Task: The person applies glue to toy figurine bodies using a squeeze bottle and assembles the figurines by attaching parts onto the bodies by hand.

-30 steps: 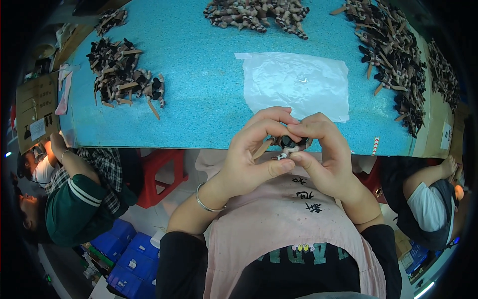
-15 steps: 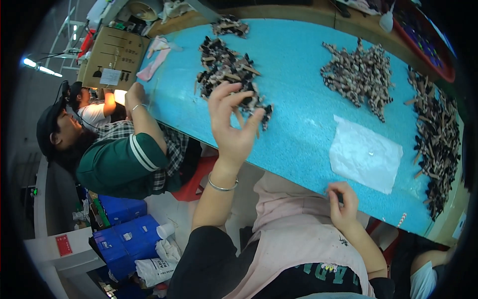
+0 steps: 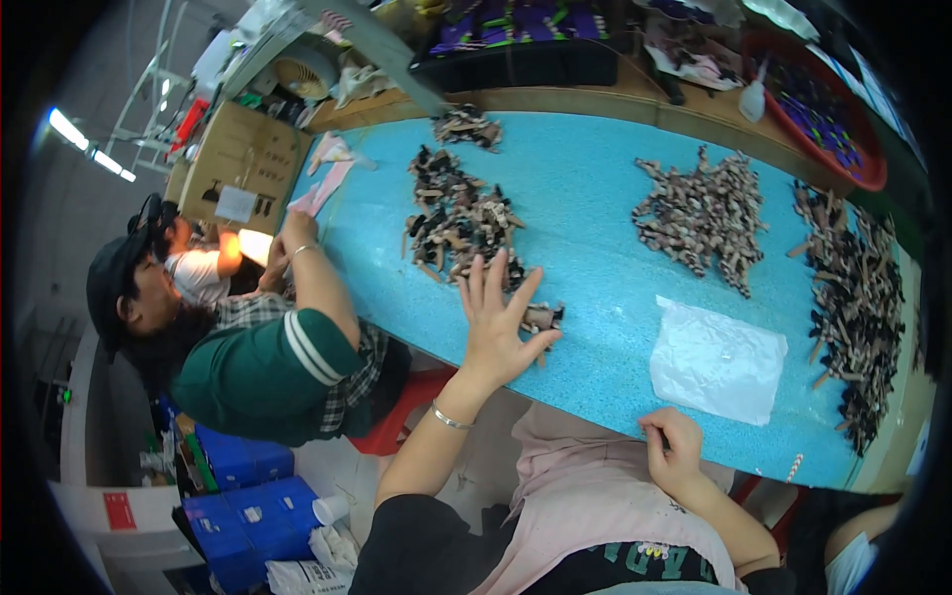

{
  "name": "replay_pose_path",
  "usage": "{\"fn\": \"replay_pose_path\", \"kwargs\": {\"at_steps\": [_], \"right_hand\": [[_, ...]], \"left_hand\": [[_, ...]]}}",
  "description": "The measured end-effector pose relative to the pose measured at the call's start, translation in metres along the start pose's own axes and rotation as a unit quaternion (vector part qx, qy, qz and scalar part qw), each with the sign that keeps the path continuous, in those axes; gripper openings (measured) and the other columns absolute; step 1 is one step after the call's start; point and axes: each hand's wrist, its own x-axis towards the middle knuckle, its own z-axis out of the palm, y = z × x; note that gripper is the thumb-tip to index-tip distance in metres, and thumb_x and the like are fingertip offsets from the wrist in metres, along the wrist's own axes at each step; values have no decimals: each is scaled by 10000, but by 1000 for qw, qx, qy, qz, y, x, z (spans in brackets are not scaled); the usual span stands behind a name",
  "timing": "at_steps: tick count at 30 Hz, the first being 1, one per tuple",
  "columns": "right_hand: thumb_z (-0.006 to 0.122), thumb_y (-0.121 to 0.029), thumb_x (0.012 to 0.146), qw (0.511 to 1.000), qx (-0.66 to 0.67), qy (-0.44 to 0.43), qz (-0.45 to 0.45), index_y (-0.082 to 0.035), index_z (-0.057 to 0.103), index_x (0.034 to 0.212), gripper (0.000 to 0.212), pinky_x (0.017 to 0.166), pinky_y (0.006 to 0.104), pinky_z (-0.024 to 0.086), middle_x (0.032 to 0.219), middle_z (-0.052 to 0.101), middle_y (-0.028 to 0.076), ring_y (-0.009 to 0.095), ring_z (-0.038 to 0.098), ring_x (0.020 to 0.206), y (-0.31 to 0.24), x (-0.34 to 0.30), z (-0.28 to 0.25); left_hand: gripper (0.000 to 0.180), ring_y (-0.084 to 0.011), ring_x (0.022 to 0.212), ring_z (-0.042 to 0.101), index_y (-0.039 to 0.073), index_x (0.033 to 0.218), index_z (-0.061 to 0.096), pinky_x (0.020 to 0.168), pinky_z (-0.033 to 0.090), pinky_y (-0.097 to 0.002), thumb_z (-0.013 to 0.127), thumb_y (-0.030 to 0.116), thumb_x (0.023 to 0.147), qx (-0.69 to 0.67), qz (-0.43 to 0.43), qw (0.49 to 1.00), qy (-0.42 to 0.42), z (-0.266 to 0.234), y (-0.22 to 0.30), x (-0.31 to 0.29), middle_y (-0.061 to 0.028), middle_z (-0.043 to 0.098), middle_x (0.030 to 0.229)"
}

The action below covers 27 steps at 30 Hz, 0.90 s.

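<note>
My left hand (image 3: 496, 334) is stretched over the blue table (image 3: 585, 248) with its fingers spread. Beside its thumb and partly behind it lie a few small brown and black pieces (image 3: 543, 317). Just beyond its fingertips spreads a loose pile of small black, brown and tan pieces (image 3: 461, 213). My right hand (image 3: 674, 448) is closed at the table's near edge; its curled fingers hide whatever may be inside. A crumpled white sheet (image 3: 718, 362) lies flat beyond that hand.
Grey-brown spotted pieces (image 3: 699, 218) are heaped further right, and a long dark pile (image 3: 858, 307) lines the right end. A red basin (image 3: 863, 164) and a black tray (image 3: 516, 67) stand at the back. A co-worker in a green sleeve (image 3: 268, 367) sits at left.
My left hand has opened from a pinching curl into spread fingers and come down nearer the table. My right hand has closed tighter. The view has tilted, showing more of the back shelf.
</note>
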Motion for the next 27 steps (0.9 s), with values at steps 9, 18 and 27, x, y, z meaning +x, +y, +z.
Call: {"fn": "replay_pose_path", "kwargs": {"at_steps": [9, 18, 27], "right_hand": [[590, 46, 750, 1000, -7, -11, -1, -53, 638, 829, 136, 526, 360, 439, 759, 632, 88, 263, 600, 610, 3, 1, 0], [593, -16, 788, 1000, -4, 2, -3, -74, 632, 888, 123, 583, 394, 459, 784, 630, 88, 285, 610, 680, 8, -5, -4], [527, 84, 743, 986, -20, 166, -5, -51, 617, 941, 256, 884, 400, 445, 1055, 574, 152, 333, 552, 1008, 29, -22, -96]], "left_hand": [[456, -429, 1377, 196, 181, 1276, 561, 1006, 158, -715, 638, 352, 860, 99, -44, 989, 99, 33, -36, 75, -141, 338, 1444], [661, -392, 1416, 136, 205, 1479, 279, 1053, 62, -684, 528, 432, 910, 167, -127, 965, 159, 63, -77, 148, -197, 213, 1524], [538, -403, 1392, 187, 1, 1389, 337, 1125, 147, -500, 522, 175, 915, -63, 104, 984, 134, 45, 54, 86, -204, 322, 1458]]}}
